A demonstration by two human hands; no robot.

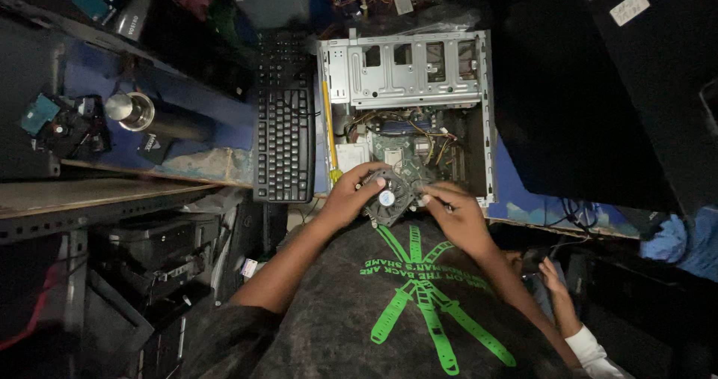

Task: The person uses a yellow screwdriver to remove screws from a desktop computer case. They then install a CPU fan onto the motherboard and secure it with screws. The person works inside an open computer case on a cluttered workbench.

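You hold a CPU cooler fan (pixel 389 197): dark, roughly square frame w/ round blade assy and a pale round hub sticker at centre. It sits face-up, slightly tilted, just above the near edge of the open PC case, over the motherboard area, approx. level w/ your chest.

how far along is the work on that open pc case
Done: the computer case lies open with its side panel off, motherboard and wiring exposed. In hand: the left hand and right hand hold a round cooler fan together over the case's near edge. Left: the fan is not seated on the board, and the case is unclosed.
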